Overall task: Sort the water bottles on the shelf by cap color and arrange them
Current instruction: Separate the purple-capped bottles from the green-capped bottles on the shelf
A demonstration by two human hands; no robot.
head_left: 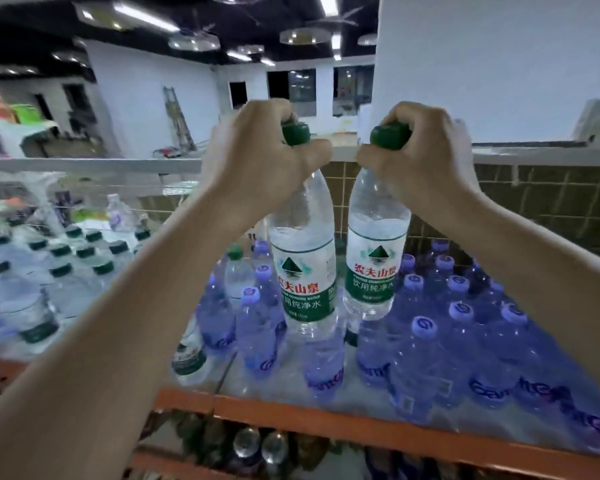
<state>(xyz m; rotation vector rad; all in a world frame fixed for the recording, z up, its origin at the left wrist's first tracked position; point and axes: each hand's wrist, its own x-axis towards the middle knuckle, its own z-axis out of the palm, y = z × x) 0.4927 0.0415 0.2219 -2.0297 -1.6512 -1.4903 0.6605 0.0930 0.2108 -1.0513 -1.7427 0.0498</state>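
My left hand point(257, 164) grips the neck of a green-capped water bottle point(303, 271) and holds it in the air. My right hand point(420, 157) grips a second green-capped bottle point(374, 265) the same way. Both bottles hang side by side above a shelf point(291, 410) with an orange front edge. Below them stand several purple-capped bottles point(461, 310), filling the right part of the shelf. One green-capped bottle point(237, 271) stands among the purple ones at their left side. Farther left stands a group of several green-capped bottles point(84, 252).
Another green-label bottle point(189, 355) stands near the shelf's front, partly behind my left forearm. A white rail point(84, 164) runs across the back of the shelf, with a tiled wall point(551, 202) behind at the right. More goods lie on a lower shelf point(257, 445).
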